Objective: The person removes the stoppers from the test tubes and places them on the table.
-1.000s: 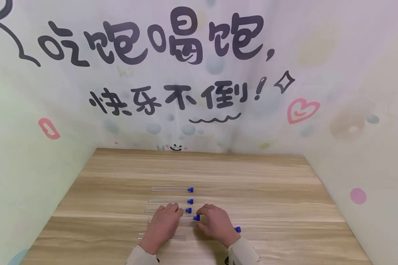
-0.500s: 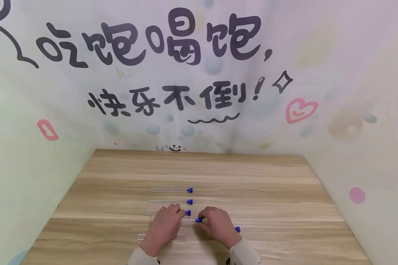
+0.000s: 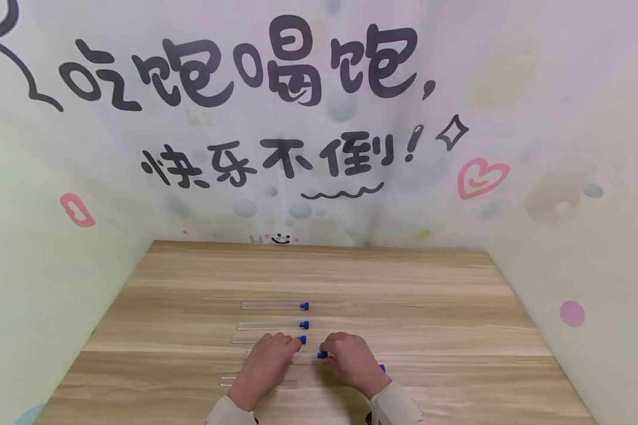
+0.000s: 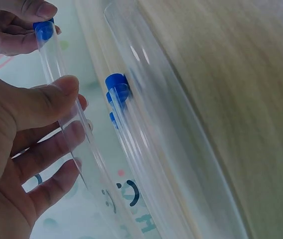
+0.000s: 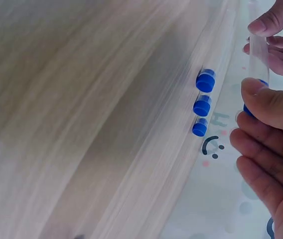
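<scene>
My left hand [image 3: 268, 363] pinches a clear test tube [image 4: 84, 149] between thumb and fingers, around its middle. At the tube's right end sits a blue cap [image 4: 44, 31], which my right hand [image 3: 351, 360] pinches between thumb and index finger. The right hand's other fingers are spread out in the right wrist view, where the fingers partly cover the cap [image 5: 248, 110]. In the head view the left hand hides much of the held tube. Just beyond, a capped test tube [image 3: 243, 340] lies with its blue cap right by the left fingertips.
Two more blue-capped test tubes, a far one [image 3: 271, 306] and a nearer one [image 3: 268, 326], lie parallel on the wooden table [image 3: 404, 283]. Closer in, an uncapped tube [image 3: 225, 382] passes behind the left wrist. A loose blue cap [image 3: 383, 368] shows beside the right wrist.
The right fingers have closed in on the cap of the held tube. That tube and its cap have shifted slightly to the right. Both hands have moved a little right.
</scene>
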{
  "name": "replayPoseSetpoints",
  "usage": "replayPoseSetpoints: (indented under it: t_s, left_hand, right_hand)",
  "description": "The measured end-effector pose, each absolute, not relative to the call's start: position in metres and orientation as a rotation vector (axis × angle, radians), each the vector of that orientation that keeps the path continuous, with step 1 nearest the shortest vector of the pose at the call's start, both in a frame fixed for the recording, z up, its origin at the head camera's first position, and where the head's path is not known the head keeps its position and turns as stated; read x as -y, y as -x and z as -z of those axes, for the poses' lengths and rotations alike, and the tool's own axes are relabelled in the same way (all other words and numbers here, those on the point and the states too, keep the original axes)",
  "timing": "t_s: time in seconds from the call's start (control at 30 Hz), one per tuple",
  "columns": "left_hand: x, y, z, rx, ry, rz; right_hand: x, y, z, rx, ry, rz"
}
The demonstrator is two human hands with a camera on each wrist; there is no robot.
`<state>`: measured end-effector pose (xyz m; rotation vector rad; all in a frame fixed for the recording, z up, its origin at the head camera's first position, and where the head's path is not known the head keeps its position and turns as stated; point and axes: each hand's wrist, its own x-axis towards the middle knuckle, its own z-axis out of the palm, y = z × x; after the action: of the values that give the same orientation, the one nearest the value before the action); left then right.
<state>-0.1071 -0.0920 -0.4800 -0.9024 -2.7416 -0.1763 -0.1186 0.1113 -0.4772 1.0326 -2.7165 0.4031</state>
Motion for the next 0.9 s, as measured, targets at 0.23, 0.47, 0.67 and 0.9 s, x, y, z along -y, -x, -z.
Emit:
replayPoseSetpoints:
  t_s: [0.23,0.47,0.67,0.9]
  left_hand:
    - [0.0884,0.1093,0.4779,2.731,0.921,0.186]
    - [0.0872,0.1094,0.4758,2.698,0.895,0.169]
    - [0.0879,0.1089,0.4730,2.675,0.893,0.152]
    - [0.0891,0.1084,0.4727,2.666,0.891,0.185]
  right_hand:
    - [-0.1140,0.1201,0.4786,2.699,-1.037,-0.329]
    - [-0.1147,0.1178,0.4817,2.702,-0.962,-0.408]
    - [-0.1130,0.1174,0.4834,2.689,-0.893,-0.440]
    - [-0.1105,0.1154,0.4869,2.640,-0.819,-0.514]
